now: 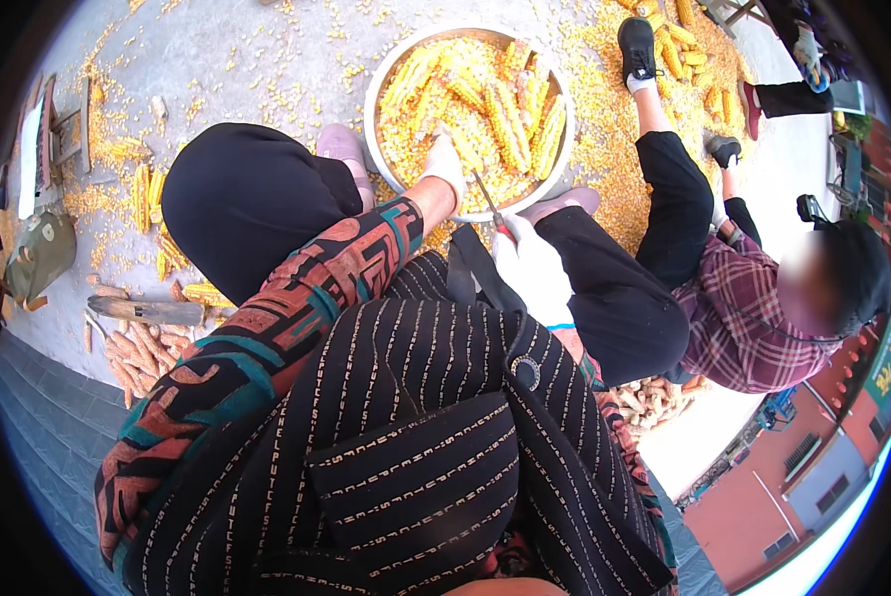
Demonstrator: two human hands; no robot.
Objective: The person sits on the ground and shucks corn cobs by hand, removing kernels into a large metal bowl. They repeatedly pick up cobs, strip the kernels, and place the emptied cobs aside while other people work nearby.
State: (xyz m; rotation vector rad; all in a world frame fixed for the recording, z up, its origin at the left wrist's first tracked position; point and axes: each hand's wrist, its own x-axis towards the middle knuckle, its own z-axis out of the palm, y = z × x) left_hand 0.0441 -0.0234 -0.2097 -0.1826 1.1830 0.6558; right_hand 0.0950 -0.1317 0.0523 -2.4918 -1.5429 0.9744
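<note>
A round metal basin (373, 112) stands before my knees, filled with loose corn kernels and several yellow corn cobs (506, 127). My left hand (444, 165), in a white glove, reaches over the basin's near rim with its fingers down among the cobs and kernels; whether it grips a cob cannot be told. Close by on the right, my gloved right hand (531, 268) is closed on the red handle of a thin metal pick (486, 195). The pick's shaft points up and left over the near rim, its tip near a cob beside my left hand.
A co-worker in a plaid shirt (743, 313) sits close at right, legs stretched toward scattered kernels and a cob heap (676, 52). Stripped cobs (143, 354) and a wooden piece (145, 310) lie at left. A wooden stool (72, 127) stands at far left.
</note>
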